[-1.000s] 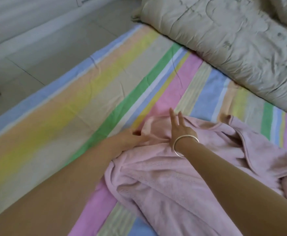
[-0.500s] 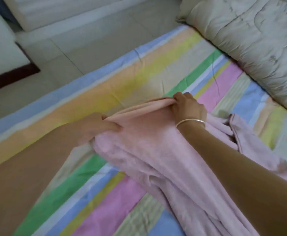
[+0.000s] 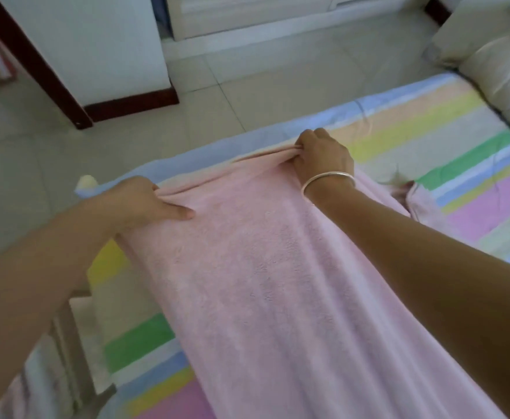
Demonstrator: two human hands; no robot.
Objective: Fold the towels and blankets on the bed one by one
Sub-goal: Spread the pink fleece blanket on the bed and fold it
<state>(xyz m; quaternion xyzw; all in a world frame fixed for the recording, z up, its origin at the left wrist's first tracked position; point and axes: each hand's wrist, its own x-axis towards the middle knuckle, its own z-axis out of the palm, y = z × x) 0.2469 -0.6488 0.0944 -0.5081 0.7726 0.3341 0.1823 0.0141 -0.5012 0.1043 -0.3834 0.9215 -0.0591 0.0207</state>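
Observation:
A pink fleece blanket [image 3: 262, 282] lies stretched lengthwise across the striped bed sheet [image 3: 447, 137], running from the far edge of the bed toward me. My left hand [image 3: 144, 204] pinches its far edge at the left corner, thumb on top. My right hand [image 3: 323, 155], with a silver bangle on the wrist, grips the same far edge at the right corner. The edge is pulled taut between both hands near the bed's far side. A loose pink part [image 3: 417, 201] bunches behind my right forearm.
A beige quilt [image 3: 501, 74] is heaped at the upper right of the bed. Beyond the bed edge lies tiled floor [image 3: 232, 95], with a white cabinet on a dark wooden base [image 3: 120, 107] at the upper left.
Both hands took hold of the blanket's edge, moved apart and pulled it toward the bed's far edge. The crumpled blanket is now spread long and flat.

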